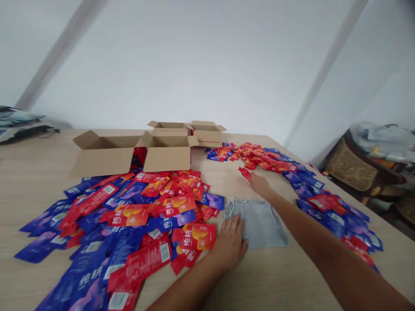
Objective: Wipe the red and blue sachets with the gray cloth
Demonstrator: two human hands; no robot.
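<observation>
My left hand [229, 244] lies flat with its fingers stretched over the left edge of a grey drawstring cloth bag [261, 222] on the table. Beyond the bag, my right hand [260, 185] is closed on one end of a red packet [245, 173], whose other end points up and left. A big heap of red packets [177, 205] and blue packets [86, 270] spreads to the left of my left hand. Past my right hand lies a second pile of red packets [259, 154], with blue packets [301, 179] along its right side.
Open cardboard boxes [167, 159] stand behind the left heap, several in all. More blue packets [335, 222] line the table's right side. A patterned chair [352, 162] with plastic bags [389, 138] is beyond the right edge. Some wrapped items [19, 116] sit far left.
</observation>
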